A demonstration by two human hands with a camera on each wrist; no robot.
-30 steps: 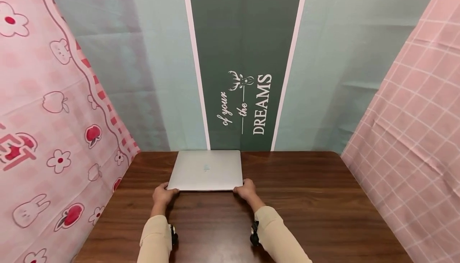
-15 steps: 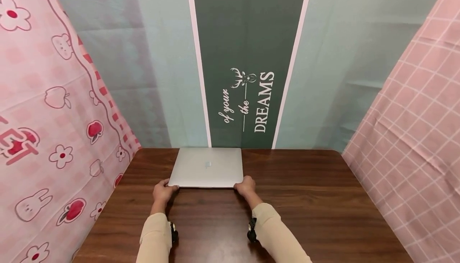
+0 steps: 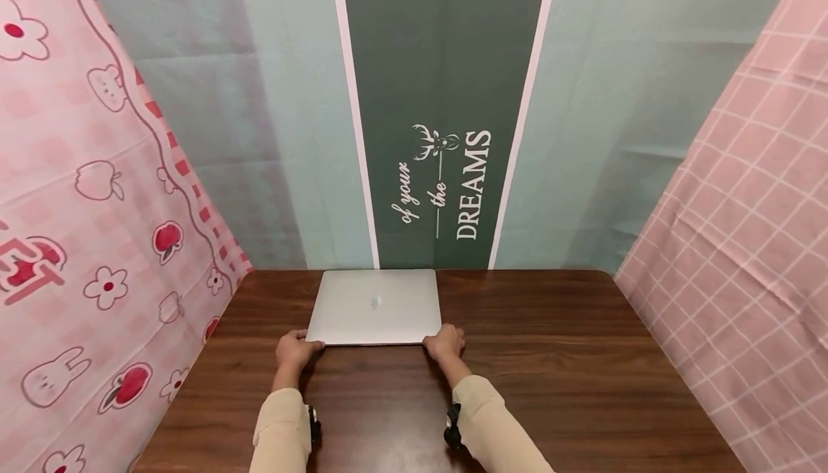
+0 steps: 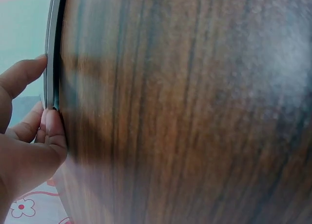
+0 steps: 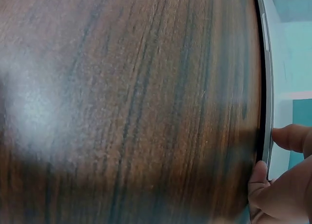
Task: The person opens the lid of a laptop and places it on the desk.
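Note:
A closed silver laptop (image 3: 375, 308) lies lid up at the far edge of the wooden table. Its front left corner is held by my left hand (image 3: 296, 350), thumb over the front edge and fingers round the side. My right hand (image 3: 445, 341) grips the front right corner in the same way. In the left wrist view the laptop's thin edge (image 4: 51, 58) runs between the thumb and the fingers of the left hand (image 4: 29, 146). The right wrist view shows the right hand (image 5: 285, 185) pinching the other corner, close over the tabletop.
The dark wood table (image 3: 569, 372) stretches out to the right and in front of the laptop. A green and pale blue curtain (image 3: 453, 63) hangs right behind its far edge. Pink patterned cloths hang at the left (image 3: 97, 243) and right (image 3: 744, 207).
The laptop has shifted slightly to the right along the far edge, with both hands still on its front corners. The head view wobbles a little.

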